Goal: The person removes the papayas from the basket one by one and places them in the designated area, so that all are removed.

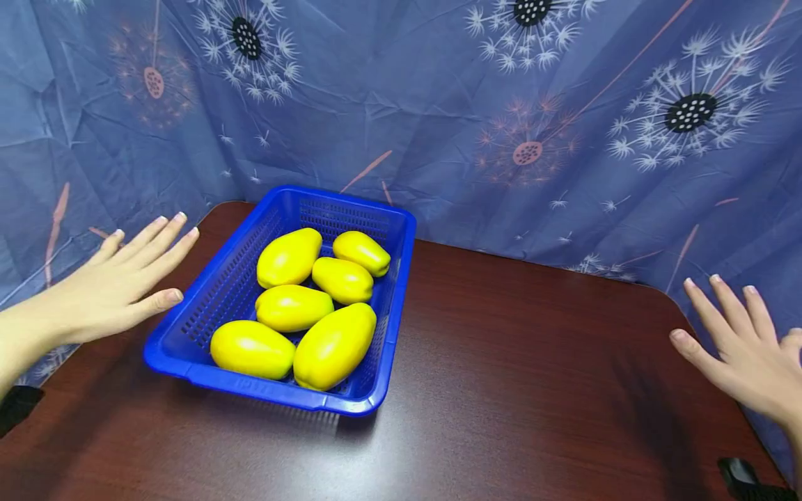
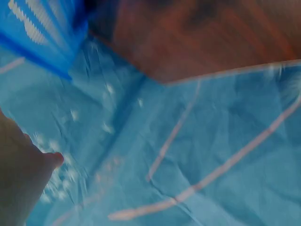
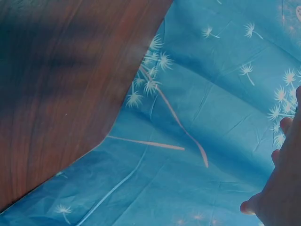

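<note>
A blue plastic basket (image 1: 263,392) stands on the left part of the table, holding several yellow papayas (image 1: 335,346) of differing sizes. My left hand (image 1: 128,278) hovers just left of the basket, palm down, fingers straight and slightly spread, holding nothing. Far to the right, over the table's right edge, my right hand (image 1: 742,348) is raised with its fingers extended and nothing in it. In the left wrist view, a blurred corner of the basket (image 2: 42,37) shows at the upper left. Only part of the right hand (image 3: 282,188) appears in the right wrist view.
The dark brown wooden table (image 1: 514,362) has rounded far corners. A blue curtain (image 1: 426,104) with dandelion prints hangs behind it and along both sides. Black bands (image 1: 19,407) circle the wrists.
</note>
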Motion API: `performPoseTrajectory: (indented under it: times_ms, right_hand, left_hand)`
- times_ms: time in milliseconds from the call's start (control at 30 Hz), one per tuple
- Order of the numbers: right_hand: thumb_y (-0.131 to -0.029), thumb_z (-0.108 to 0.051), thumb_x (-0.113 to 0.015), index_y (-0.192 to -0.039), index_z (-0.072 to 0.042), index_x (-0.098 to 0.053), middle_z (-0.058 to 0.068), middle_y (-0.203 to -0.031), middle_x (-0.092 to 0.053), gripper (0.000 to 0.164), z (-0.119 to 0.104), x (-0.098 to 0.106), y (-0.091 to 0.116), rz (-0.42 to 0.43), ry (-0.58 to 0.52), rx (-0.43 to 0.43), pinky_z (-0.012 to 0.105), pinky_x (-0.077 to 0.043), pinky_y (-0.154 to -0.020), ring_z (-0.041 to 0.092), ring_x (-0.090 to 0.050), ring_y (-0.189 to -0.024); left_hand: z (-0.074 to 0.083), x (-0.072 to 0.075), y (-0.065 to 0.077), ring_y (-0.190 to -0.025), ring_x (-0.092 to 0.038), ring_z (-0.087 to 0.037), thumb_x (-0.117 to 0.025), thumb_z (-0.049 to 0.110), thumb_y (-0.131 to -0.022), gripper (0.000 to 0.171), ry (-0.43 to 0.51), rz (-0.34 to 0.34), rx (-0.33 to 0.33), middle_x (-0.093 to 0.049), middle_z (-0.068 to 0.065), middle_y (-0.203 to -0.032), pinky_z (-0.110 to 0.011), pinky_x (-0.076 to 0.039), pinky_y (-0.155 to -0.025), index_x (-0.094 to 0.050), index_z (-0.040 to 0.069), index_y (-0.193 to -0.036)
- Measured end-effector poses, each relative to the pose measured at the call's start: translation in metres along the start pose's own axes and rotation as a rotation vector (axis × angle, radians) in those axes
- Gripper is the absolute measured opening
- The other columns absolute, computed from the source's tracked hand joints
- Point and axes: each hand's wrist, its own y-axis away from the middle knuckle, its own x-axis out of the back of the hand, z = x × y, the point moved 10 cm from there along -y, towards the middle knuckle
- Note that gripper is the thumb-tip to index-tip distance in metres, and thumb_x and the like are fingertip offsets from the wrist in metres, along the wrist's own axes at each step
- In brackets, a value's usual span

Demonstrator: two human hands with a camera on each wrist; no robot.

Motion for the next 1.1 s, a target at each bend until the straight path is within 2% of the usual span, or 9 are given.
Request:
performPoseTrajectory:
  times_ms: [133,267,333,500,733,867,967,1100]
  right_hand:
    - [-0.094,-0.046,-0.044,-0.15,-0.021,0.006,0.008,-0.152,0.022,0.079,-0.004,-0.001,-0.005,-0.021,0.0,-0.005,0.077,0.021,-0.081,0.033,0.031,-0.133]
    - [-0.095,-0.042,-0.046,-0.15,-0.023,0.003,0.008,-0.154,0.019,0.077,-0.013,-0.001,-0.011,-0.027,-0.043,0.025,0.077,0.023,-0.079,0.032,0.03,-0.133]
    - [-0.095,-0.039,-0.047,-0.151,-0.024,0.002,0.007,-0.154,0.017,0.076,-0.02,-0.001,-0.015,-0.03,-0.065,0.048,0.076,0.024,-0.079,0.031,0.029,-0.134]
    - [-0.095,-0.037,-0.048,-0.151,-0.026,-0.002,0.004,-0.156,0.012,0.073,-0.041,-0.002,-0.029,-0.034,-0.092,0.108,0.078,0.02,-0.08,0.031,0.025,-0.137]
    - [-0.095,-0.034,-0.048,-0.151,-0.029,-0.006,0.006,-0.157,0.004,0.07,-0.08,-0.003,-0.06,-0.048,-0.151,0.202,0.082,0.009,-0.082,0.033,0.016,-0.139]
    - [-0.093,-0.033,-0.054,-0.15,-0.029,-0.016,0.01,-0.156,-0.009,0.068,-0.111,-0.001,-0.079,-0.037,-0.242,0.258,0.082,-0.001,-0.083,0.038,0.001,-0.14]
    - [-0.091,-0.03,-0.059,-0.149,-0.027,-0.025,0.015,-0.153,-0.018,0.067,-0.134,0.004,-0.094,-0.024,-0.334,0.309,0.077,-0.01,-0.09,0.041,-0.011,-0.138]
    - [-0.091,-0.029,-0.06,-0.147,-0.022,-0.029,0.016,-0.15,-0.024,0.065,-0.163,0.007,-0.112,-0.049,-0.406,0.363,0.068,-0.017,-0.098,0.041,-0.017,-0.136]
  left_hand:
    - [0.021,-0.01,0.0,-0.142,0.005,-0.023,-0.055,0.027,-0.091,0.076,0.089,-0.004,-0.058,0.002,-0.004,-0.157,-0.055,0.01,-0.108,-0.009,0.017,-0.151]
    - [0.038,-0.02,0.001,-0.142,0.003,-0.02,-0.057,0.029,-0.09,0.077,0.082,-0.006,-0.091,-0.003,-0.006,-0.157,-0.052,0.009,-0.109,-0.013,0.014,-0.151]
    - [0.042,-0.024,0.003,-0.142,0.003,-0.02,-0.057,0.031,-0.09,0.078,0.073,-0.017,-0.088,-0.004,-0.007,-0.157,-0.05,0.01,-0.11,-0.012,0.014,-0.151]
    - [0.044,-0.032,0.005,-0.142,0.002,-0.02,-0.057,0.035,-0.09,0.079,0.063,-0.025,-0.063,-0.002,-0.006,-0.157,-0.048,0.01,-0.11,-0.012,0.011,-0.151]
    - [0.045,-0.034,0.006,-0.143,0.001,-0.023,-0.056,0.034,-0.09,0.079,0.092,0.008,-0.05,-0.003,-0.006,-0.157,-0.051,0.006,-0.111,-0.01,0.014,-0.151]
    - [0.045,-0.034,0.008,-0.142,-0.003,-0.024,-0.056,0.034,-0.091,0.079,0.106,0.01,-0.034,-0.005,-0.006,-0.157,-0.052,0.005,-0.111,-0.009,0.015,-0.151]
    - [0.044,-0.035,0.009,-0.142,-0.006,-0.025,-0.056,0.035,-0.091,0.079,0.112,0.008,-0.022,-0.006,-0.006,-0.157,-0.05,0.004,-0.111,-0.009,0.016,-0.151]
    - [0.043,-0.036,0.009,-0.142,-0.008,-0.026,-0.057,0.034,-0.091,0.079,0.139,0.003,-0.003,-0.007,-0.004,-0.157,-0.05,0.001,-0.112,-0.01,0.016,-0.151]
